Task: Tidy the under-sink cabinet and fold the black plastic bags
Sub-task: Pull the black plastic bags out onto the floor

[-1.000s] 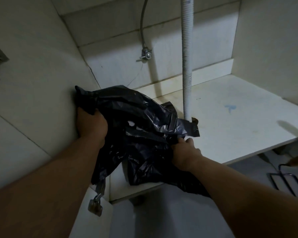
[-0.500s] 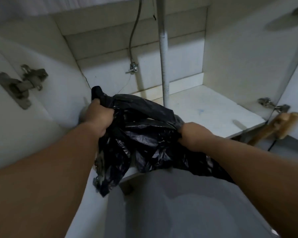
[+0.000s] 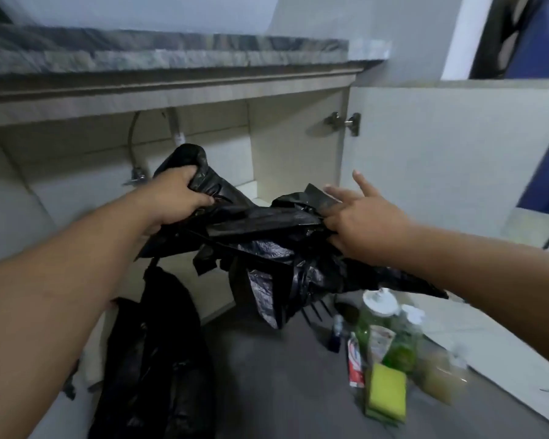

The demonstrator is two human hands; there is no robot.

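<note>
Head view: your left hand (image 3: 175, 198) grips one end of the black plastic bags (image 3: 267, 236), held in the air before the open cabinet (image 3: 292, 153); your right hand (image 3: 362, 223) is spread, fingers straight against the bundle. Find one edge first — shake it flat, then fold.

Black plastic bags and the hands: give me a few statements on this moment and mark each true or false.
1. The left hand grips the black plastic bags. True.
2. The right hand is a closed fist. False: its fingers are spread, touching the bags.
3. The cabinet door is closed. False: it stands open.
4. A yellow-green sponge is on the floor. True.
</note>
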